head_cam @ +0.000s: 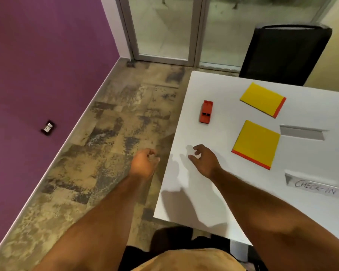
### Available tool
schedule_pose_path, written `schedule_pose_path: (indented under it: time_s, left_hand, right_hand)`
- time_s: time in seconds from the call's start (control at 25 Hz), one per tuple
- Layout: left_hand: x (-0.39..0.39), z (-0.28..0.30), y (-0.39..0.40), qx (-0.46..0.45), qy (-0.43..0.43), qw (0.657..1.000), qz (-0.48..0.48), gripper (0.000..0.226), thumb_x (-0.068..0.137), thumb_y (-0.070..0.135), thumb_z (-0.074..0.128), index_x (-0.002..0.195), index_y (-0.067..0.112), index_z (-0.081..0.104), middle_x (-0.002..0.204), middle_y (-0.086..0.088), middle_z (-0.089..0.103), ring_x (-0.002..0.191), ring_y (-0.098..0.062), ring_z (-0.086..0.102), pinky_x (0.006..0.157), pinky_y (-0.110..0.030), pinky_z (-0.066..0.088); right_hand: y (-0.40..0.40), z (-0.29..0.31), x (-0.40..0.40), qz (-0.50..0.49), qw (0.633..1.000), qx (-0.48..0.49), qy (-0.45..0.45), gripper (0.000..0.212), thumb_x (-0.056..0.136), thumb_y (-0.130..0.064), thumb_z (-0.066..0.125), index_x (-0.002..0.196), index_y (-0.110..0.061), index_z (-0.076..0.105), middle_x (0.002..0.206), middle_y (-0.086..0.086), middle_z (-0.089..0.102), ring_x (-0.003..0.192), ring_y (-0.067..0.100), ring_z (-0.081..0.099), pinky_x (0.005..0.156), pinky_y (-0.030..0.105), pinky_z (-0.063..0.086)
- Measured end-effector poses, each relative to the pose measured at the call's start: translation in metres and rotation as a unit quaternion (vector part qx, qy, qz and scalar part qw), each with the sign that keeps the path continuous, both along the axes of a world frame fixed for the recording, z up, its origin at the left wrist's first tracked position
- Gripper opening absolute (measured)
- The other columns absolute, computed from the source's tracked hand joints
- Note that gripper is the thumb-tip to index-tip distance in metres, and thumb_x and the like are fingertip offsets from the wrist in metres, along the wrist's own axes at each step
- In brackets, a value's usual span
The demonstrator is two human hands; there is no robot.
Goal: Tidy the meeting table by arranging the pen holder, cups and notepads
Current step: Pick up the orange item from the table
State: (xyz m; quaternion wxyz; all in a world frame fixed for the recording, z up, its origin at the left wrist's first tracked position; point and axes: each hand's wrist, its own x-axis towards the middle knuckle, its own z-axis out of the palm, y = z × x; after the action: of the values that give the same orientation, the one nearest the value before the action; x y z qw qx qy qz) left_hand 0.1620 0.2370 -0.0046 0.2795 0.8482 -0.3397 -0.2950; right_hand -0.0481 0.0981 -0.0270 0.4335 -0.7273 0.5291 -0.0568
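Note:
Two yellow notepads with orange spines lie on the white table [184,192]: the far notepad [262,99] and the near notepad [256,143]. A small red stapler-like object [205,111] lies near the table's left edge. My right hand [204,159] hovers over the table to the left of the near notepad, fingers curled apart, holding nothing. My left hand [144,163] hangs over the floor just off the table's left edge, fingers loosely curled with nothing in them. No pen holder or cups are in view.
Two folded white name cards stand on the table: a blank one [301,132] and one reading "CHECK-IN" [315,186]. A black chair [284,53] stands at the far end. A purple wall [37,75] and glass doors [164,30] bound the floor at left.

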Motion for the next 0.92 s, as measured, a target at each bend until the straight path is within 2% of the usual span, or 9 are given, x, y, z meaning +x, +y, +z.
schedule_pose_path:
  time_s: [0.08, 0.28, 0.4, 0.56, 0.68, 0.84, 0.92]
  left_hand:
    - [0.020, -0.016, -0.031, -0.018, 0.037, 0.999, 0.006, 0.018, 0.089, 0.021, 0.076, 0.103, 0.026, 0.066, 0.119, -0.006, 0.068, 0.101, -0.025, 0.067, 0.089, -0.034, 0.054]
    - [0.081, -0.041, -0.094, -0.007, 0.066, 0.997, -0.029, 0.020, 0.091, 0.026, 0.075, 0.111, 0.025, 0.070, 0.128, -0.002, 0.062, 0.114, -0.016, 0.059, 0.097, -0.022, 0.044]
    - [0.148, -0.056, -0.117, 0.017, 0.109, 0.992, -0.061, 0.018, 0.090, 0.026, 0.074, 0.106, 0.033, 0.068, 0.131, -0.002, 0.059, 0.121, -0.022, 0.060, 0.107, -0.033, 0.049]
    - [0.256, -0.065, -0.151, 0.001, 0.108, 0.990, -0.090, 0.022, 0.088, 0.024, 0.076, 0.110, 0.019, 0.073, 0.124, -0.007, 0.063, 0.114, -0.026, 0.064, 0.097, -0.029, 0.052]
    - [0.317, -0.067, -0.187, -0.012, 0.115, 0.988, -0.106, 0.024, 0.087, 0.023, 0.077, 0.111, 0.017, 0.073, 0.122, -0.006, 0.064, 0.113, -0.024, 0.064, 0.096, -0.028, 0.051]
    - [0.357, -0.061, -0.227, -0.019, 0.118, 0.982, -0.144, 0.022, 0.088, 0.022, 0.075, 0.110, 0.021, 0.073, 0.115, 0.005, 0.057, 0.108, -0.017, 0.062, 0.084, -0.019, 0.047]
    - [0.365, -0.059, -0.249, -0.021, 0.092, 0.979, -0.180, 0.022, 0.089, 0.025, 0.074, 0.110, 0.023, 0.071, 0.114, 0.006, 0.058, 0.107, -0.015, 0.061, 0.086, -0.021, 0.049]
  right_hand:
    - [-0.016, -0.005, 0.020, -0.023, 0.999, 0.026, 0.005, 0.056, 0.094, -0.045, 0.073, 0.140, -0.021, 0.051, 0.134, 0.004, 0.061, 0.114, 0.023, 0.063, 0.101, 0.032, 0.051]
    - [-0.051, -0.013, 0.073, -0.108, 0.992, 0.059, 0.010, 0.069, 0.093, -0.047, 0.074, 0.149, -0.019, 0.044, 0.149, 0.008, 0.050, 0.129, 0.028, 0.058, 0.107, 0.039, 0.049]
    - [-0.066, -0.030, 0.131, -0.147, 0.987, 0.051, 0.039, 0.072, 0.092, -0.048, 0.074, 0.150, -0.016, 0.045, 0.151, 0.013, 0.049, 0.131, 0.032, 0.057, 0.111, 0.042, 0.046]
    - [-0.081, -0.043, 0.226, -0.182, 0.980, 0.037, 0.069, 0.073, 0.091, -0.047, 0.075, 0.148, -0.009, 0.048, 0.145, 0.020, 0.053, 0.127, 0.039, 0.059, 0.105, 0.047, 0.049]
    - [-0.098, -0.038, 0.277, -0.201, 0.976, 0.032, 0.080, 0.071, 0.094, -0.048, 0.072, 0.150, -0.014, 0.046, 0.147, 0.014, 0.053, 0.131, 0.036, 0.058, 0.107, 0.048, 0.049]
    - [-0.109, -0.014, 0.313, -0.245, 0.966, 0.018, 0.076, 0.070, 0.093, -0.049, 0.072, 0.150, -0.019, 0.046, 0.148, 0.008, 0.052, 0.132, 0.029, 0.056, 0.110, 0.047, 0.050]
    - [-0.117, -0.002, 0.324, -0.263, 0.962, 0.021, 0.064, 0.070, 0.091, -0.053, 0.071, 0.149, -0.022, 0.046, 0.147, 0.005, 0.052, 0.130, 0.027, 0.058, 0.108, 0.048, 0.052]
